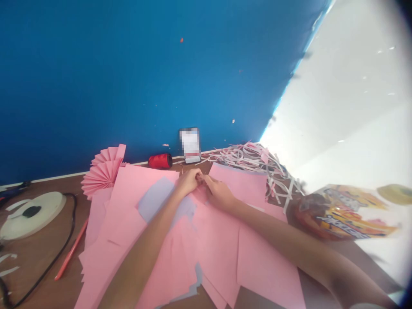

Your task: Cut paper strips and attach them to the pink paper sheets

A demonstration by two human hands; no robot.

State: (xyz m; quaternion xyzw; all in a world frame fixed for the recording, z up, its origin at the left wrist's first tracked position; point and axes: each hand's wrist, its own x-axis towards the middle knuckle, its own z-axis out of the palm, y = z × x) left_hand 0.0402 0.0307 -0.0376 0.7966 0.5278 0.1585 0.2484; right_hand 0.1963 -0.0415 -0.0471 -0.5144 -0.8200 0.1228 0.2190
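Note:
My left hand [189, 180] and my right hand [219, 194] meet over the middle of the table, fingertips touching. Both are closed in a pinch; whatever lies between the fingers is too small and hidden to name. Beneath my hands and forearms spread several overlapping pink paper sheets [219, 253]. Among them a grey-blue piece of paper [153, 198] shows beside my left wrist, partly covered by the forearm. A pleated pink paper fan [104, 171] stands at the left, behind the sheets.
Against the blue wall [128, 86] are a red cylinder [160, 161] and an upright phone [191, 146]. Shredded paper strips [254, 156] and a printed plastic bag [350, 216] lie right. At left are a pale round disc [45, 216], black cable [53, 262] and red stick [72, 249].

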